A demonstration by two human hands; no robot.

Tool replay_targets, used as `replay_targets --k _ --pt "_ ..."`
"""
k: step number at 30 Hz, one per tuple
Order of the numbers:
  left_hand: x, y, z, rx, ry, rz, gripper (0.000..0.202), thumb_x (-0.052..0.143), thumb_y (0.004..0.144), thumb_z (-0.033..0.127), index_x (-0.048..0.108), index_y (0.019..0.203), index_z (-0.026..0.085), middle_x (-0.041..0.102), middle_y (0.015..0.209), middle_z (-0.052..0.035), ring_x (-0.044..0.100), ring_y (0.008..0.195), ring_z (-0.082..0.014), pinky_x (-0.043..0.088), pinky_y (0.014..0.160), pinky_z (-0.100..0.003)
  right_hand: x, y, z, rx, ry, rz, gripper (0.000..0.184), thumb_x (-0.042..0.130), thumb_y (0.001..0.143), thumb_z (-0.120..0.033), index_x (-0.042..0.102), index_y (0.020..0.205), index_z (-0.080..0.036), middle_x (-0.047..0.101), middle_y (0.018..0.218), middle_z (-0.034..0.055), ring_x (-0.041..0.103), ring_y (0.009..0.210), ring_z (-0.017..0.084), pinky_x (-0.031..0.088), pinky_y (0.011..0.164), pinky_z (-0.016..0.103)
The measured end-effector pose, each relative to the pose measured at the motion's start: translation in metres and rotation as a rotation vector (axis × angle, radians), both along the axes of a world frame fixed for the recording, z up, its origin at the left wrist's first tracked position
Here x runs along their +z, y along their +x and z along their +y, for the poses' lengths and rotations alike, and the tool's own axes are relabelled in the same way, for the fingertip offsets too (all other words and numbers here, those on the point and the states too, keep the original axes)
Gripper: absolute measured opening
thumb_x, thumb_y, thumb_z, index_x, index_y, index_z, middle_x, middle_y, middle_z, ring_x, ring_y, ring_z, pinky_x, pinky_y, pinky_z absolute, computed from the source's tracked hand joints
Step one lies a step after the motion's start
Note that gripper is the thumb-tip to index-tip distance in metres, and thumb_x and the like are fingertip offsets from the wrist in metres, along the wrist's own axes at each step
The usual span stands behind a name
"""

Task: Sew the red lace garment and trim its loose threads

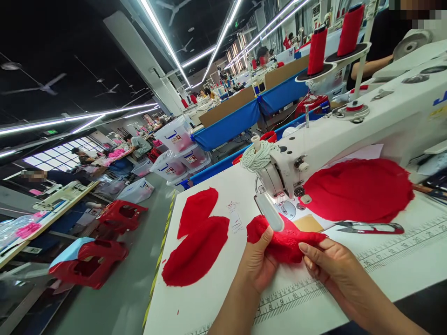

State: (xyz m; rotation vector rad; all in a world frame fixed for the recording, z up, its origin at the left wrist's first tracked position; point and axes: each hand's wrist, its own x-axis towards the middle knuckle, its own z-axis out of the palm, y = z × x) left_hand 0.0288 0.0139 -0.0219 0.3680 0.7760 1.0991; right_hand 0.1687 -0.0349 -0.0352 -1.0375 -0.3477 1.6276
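My left hand (257,263) and my right hand (328,263) both pinch a small piece of red lace fabric (284,239) just in front of the needle area of a white sewing machine (349,125). The fabric lies low over the white table (216,298), which has a printed ruler along its near edge. Two flat red fabric pieces (199,237) lie to the left of my hands. A larger stack of red pieces (359,188) sits under the machine arm to the right.
Red-handled thread snips (370,227) lie right of the fabric. Red thread cones (317,49) stand on the machine. A white cord spool (258,156) sits at its left end. Red stools (118,216), plastic bins (174,135) and other workers at tables fill the left aisle.
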Motion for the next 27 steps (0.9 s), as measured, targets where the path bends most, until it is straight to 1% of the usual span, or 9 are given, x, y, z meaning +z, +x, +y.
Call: replay_targets --k 3,6,11,15,17,20,22,24,27 --pt "-0.002 -0.001 -0.001 -0.003 0.007 0.017 0.039 0.093 0.058 0.016 0.073 0.092 0.015 0.078 0.092 -0.0061 0.074 0.087 -0.0222 0.057 0.094 -0.039 -0.003 -0.004 0.003 -0.019 -0.041 0.032 0.042 0.096 0.044 -0.041 0.068 0.066 -0.018 0.055 0.054 -0.0052 0.042 0.053 0.007 0.041 0.051 0.019" --pt "-0.001 -0.001 -0.001 0.020 -0.003 0.034 0.042 0.093 0.059 0.020 0.073 0.095 0.014 0.078 0.095 -0.0077 0.073 0.095 -0.0261 0.057 0.095 -0.041 -0.006 -0.004 0.004 -0.024 -0.044 -0.015 0.044 0.097 0.042 -0.042 0.065 0.060 -0.018 0.051 0.052 -0.0054 0.038 0.052 0.007 0.038 0.050 0.021" --pt "0.004 0.001 -0.002 0.076 -0.037 0.029 0.035 0.091 0.064 0.024 0.075 0.093 0.013 0.077 0.097 -0.0101 0.073 0.092 -0.0242 0.057 0.091 -0.035 -0.007 -0.001 -0.003 0.116 0.032 -0.236 0.061 0.080 0.063 -0.064 0.042 0.043 -0.021 0.036 0.045 -0.0049 0.027 0.049 0.008 0.023 0.049 0.027" --pt "0.008 0.002 -0.003 0.190 -0.143 0.041 0.017 0.086 0.069 0.013 0.075 0.083 0.012 0.077 0.082 -0.0066 0.071 0.075 -0.0167 0.058 0.083 -0.028 -0.008 -0.001 -0.007 0.114 0.040 -0.292 0.061 0.077 0.066 -0.062 0.033 0.047 -0.025 0.028 0.045 -0.0079 0.019 0.049 0.008 0.017 0.051 0.029" --pt "0.010 0.000 0.000 0.244 -0.171 0.063 0.009 0.082 0.073 0.010 0.074 0.077 0.012 0.076 0.077 -0.0051 0.070 0.071 -0.0154 0.058 0.076 -0.025 -0.013 0.002 -0.007 0.123 0.031 -0.273 0.054 0.079 0.064 -0.060 0.040 0.052 -0.024 0.026 0.045 -0.0093 0.016 0.048 0.008 0.016 0.050 0.029" --pt "0.012 -0.002 0.005 0.328 -0.212 0.097 0.010 0.075 0.078 0.005 0.072 0.072 0.013 0.074 0.073 -0.0033 0.069 0.067 -0.0133 0.057 0.070 -0.022 -0.021 0.007 -0.005 0.142 0.040 -0.237 0.045 0.079 0.065 -0.059 0.054 0.063 -0.022 0.031 0.046 -0.0096 0.019 0.048 0.008 0.018 0.048 0.026" --pt "0.012 -0.003 0.007 0.343 -0.243 0.086 0.010 0.072 0.081 0.005 0.071 0.074 0.013 0.075 0.076 -0.0043 0.070 0.069 -0.0133 0.058 0.073 -0.023 -0.023 0.010 -0.003 0.145 0.067 -0.228 0.045 0.077 0.069 -0.058 0.052 0.063 -0.022 0.036 0.047 -0.0087 0.022 0.049 0.008 0.021 0.048 0.024" --pt "0.009 -0.003 0.005 0.261 -0.234 0.025 0.004 0.075 0.081 0.010 0.072 0.081 0.012 0.076 0.084 -0.0072 0.072 0.079 -0.0160 0.058 0.081 -0.027 -0.019 0.010 0.000 0.123 0.076 -0.229 0.046 0.078 0.069 -0.055 0.047 0.060 -0.022 0.036 0.045 -0.0088 0.022 0.049 0.008 0.021 0.047 0.023" --pt "0.004 -0.001 -0.003 -0.077 -0.152 -0.077 0.036 0.089 0.067 0.024 0.071 0.096 0.012 0.076 0.098 -0.0121 0.072 0.093 -0.0226 0.058 0.082 -0.030 -0.009 0.006 0.006 0.069 0.069 -0.210 0.040 0.082 0.064 -0.049 0.052 0.064 -0.022 0.034 0.045 -0.0107 0.024 0.046 0.008 0.022 0.045 0.023"
